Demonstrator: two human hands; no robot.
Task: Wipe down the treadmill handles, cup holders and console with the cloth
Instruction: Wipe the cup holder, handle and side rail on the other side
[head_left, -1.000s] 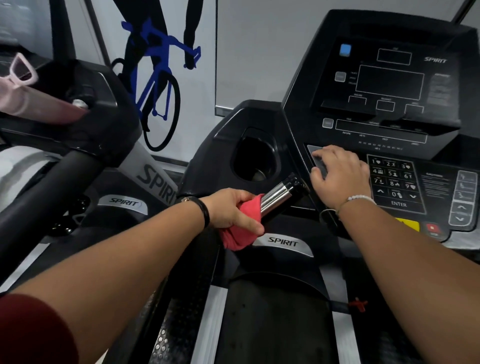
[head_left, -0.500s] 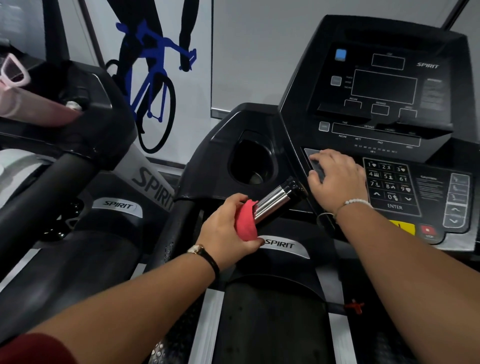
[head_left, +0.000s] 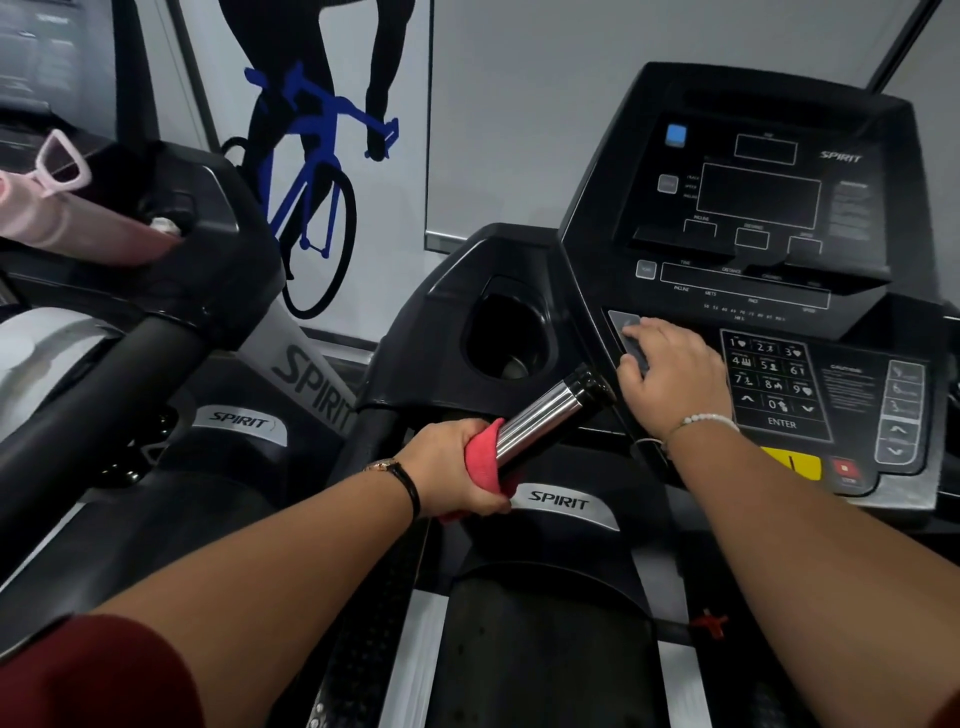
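My left hand (head_left: 457, 467) grips a pink-red cloth (head_left: 483, 457) wrapped round the lower end of a shiny metal handle (head_left: 545, 415) that slants up to the console's left edge. Just above the handle sits a black cup holder (head_left: 511, 332) with a deep dark well. My right hand (head_left: 670, 374) rests with fingers spread on the left side of the black console (head_left: 753, 249), over grey buttons beside the number keypad (head_left: 769, 384). Part of the cloth is hidden inside my left fist.
A second treadmill stands to the left, with a pink bottle (head_left: 67, 223) lying in its holder and a thick black handrail (head_left: 104, 395). The treadmill belt (head_left: 540, 654) runs below my arms. A cyclist poster (head_left: 311, 171) hangs on the wall behind.
My left hand has rolled round the metal handle with the cloth and slid slightly down it, wrist turning so a bracelet shows on top. My right hand has stayed on the console.
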